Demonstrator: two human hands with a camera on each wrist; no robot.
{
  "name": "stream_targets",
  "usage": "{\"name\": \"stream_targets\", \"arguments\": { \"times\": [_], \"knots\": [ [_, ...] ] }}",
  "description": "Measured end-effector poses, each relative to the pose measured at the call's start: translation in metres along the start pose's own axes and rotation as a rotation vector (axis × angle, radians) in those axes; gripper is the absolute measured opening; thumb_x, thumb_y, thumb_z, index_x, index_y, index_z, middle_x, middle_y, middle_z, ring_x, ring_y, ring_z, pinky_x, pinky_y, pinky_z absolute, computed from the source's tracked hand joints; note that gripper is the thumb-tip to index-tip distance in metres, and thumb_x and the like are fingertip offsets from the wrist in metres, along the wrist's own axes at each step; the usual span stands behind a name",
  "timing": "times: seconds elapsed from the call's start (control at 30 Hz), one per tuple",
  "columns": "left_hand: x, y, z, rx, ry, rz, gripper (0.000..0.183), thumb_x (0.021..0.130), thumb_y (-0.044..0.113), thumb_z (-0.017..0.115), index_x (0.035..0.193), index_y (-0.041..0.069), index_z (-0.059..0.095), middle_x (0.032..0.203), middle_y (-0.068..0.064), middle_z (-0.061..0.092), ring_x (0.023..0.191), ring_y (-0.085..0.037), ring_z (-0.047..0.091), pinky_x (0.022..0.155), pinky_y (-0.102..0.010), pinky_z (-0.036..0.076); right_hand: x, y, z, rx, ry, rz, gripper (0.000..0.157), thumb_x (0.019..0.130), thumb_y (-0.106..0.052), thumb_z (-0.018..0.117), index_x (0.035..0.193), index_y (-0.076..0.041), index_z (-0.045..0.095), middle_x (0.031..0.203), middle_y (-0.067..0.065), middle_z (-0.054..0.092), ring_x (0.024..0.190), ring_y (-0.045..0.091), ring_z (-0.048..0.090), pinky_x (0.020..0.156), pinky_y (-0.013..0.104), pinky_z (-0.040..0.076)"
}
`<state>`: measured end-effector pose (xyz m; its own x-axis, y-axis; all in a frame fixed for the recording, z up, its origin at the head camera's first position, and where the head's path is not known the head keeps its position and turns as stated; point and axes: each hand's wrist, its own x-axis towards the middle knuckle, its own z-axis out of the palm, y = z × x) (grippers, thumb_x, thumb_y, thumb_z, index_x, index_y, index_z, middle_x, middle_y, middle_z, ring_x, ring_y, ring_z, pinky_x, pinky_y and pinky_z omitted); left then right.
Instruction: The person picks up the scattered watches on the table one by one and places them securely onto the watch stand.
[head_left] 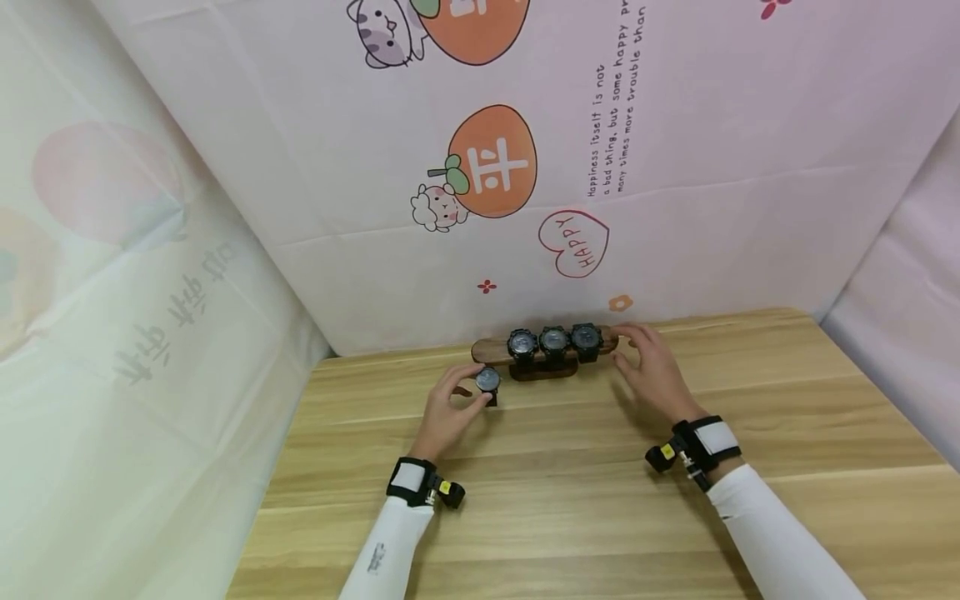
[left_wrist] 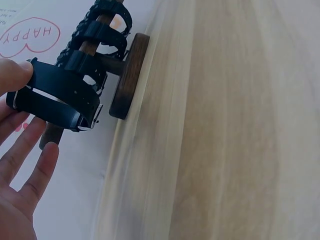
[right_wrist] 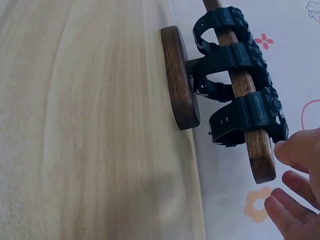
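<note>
My left hand (head_left: 444,417) pinches a black wristwatch (head_left: 487,380) between thumb and fingers, its round dial facing up and its buckled strap forming a loop. In the left wrist view this watch (left_wrist: 65,92) overlaps the near end of a dark wooden display bar (left_wrist: 51,136). Three other black watches, the left one (head_left: 522,344), the middle one (head_left: 555,342) and the right one (head_left: 587,337), are strapped round the bar. Beside the bar's right end is my right hand (head_left: 660,379), thumb and fingers spread; its thumb (right_wrist: 295,149) is close to the end watch (right_wrist: 252,117).
The bar stands on a dark wooden base (head_left: 543,372) at the back edge of a wood-grain table (head_left: 555,492). Behind it rises a white printed cloth (head_left: 360,250), and another cloth (head_left: 150,350) hangs on the left.
</note>
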<state>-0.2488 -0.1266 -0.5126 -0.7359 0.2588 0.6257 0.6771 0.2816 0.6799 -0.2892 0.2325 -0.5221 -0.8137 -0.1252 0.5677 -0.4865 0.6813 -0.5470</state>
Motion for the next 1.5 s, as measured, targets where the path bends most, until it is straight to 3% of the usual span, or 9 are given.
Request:
{"name": "stream_targets", "arguments": {
  "times": [0.23,0.6,0.97,1.17,1.33,1.5],
  "knots": [
    [0.005,0.001,-0.006,0.018,0.01,-0.008,0.046,0.08,-0.005,0.073,0.123,-0.008,0.057,0.122,-0.027,0.057,0.107,-0.036,0.055,0.073,-0.058,0.054,-0.001,0.003,0.001,0.003,-0.034,-0.021,0.046,0.084,0.001,0.07,0.128,-0.002,0.058,0.133,0.016,0.052,0.112,0.032,0.051,0.088,0.052,0.051],
    [0.007,-0.008,-0.013,0.045,0.028,-0.028,0.045,0.079,-0.006,0.074,0.121,-0.009,0.057,0.122,-0.028,0.057,0.104,-0.037,0.055,0.072,-0.057,0.054,0.001,0.003,0.002,0.003,-0.043,-0.023,0.04,0.087,0.001,0.067,0.126,0.0,0.061,0.133,0.016,0.053,0.121,0.035,0.048,0.098,0.055,0.043],
    [0.009,-0.022,-0.022,0.054,0.074,-0.041,0.044,0.081,-0.006,0.072,0.122,-0.006,0.058,0.116,-0.025,0.059,0.103,-0.036,0.055,0.071,-0.057,0.054,0.004,0.001,0.002,0.004,-0.045,-0.013,0.037,0.086,0.003,0.067,0.123,0.003,0.062,0.136,0.016,0.054,0.123,0.035,0.048,0.098,0.054,0.044],
    [0.011,-0.024,-0.025,0.045,0.091,-0.041,0.044,0.081,-0.005,0.072,0.124,-0.003,0.059,0.116,-0.026,0.059,0.105,-0.036,0.055,0.072,-0.062,0.052,0.005,0.001,0.001,0.005,-0.049,-0.003,0.037,0.086,0.003,0.067,0.123,0.003,0.063,0.136,0.016,0.054,0.123,0.035,0.049,0.097,0.054,0.045],
    [0.012,-0.039,-0.023,0.055,0.099,-0.044,0.045,0.082,-0.003,0.072,0.125,-0.004,0.058,0.121,-0.025,0.058,0.107,-0.033,0.054,0.073,-0.061,0.052,0.006,0.001,0.001,0.0,-0.05,-0.006,0.037,0.086,0.002,0.068,0.123,0.003,0.063,0.135,0.017,0.055,0.122,0.035,0.049,0.097,0.054,0.045],
    [0.013,-0.058,-0.023,0.073,0.076,-0.066,0.046,0.085,0.011,0.073,0.128,0.005,0.058,0.127,-0.011,0.058,0.112,-0.023,0.053,0.076,-0.052,0.054,0.006,0.001,0.001,-0.003,-0.046,-0.019,0.037,0.085,0.003,0.068,0.122,0.003,0.063,0.134,0.018,0.055,0.122,0.035,0.049,0.097,0.054,0.045]
  ]
}}
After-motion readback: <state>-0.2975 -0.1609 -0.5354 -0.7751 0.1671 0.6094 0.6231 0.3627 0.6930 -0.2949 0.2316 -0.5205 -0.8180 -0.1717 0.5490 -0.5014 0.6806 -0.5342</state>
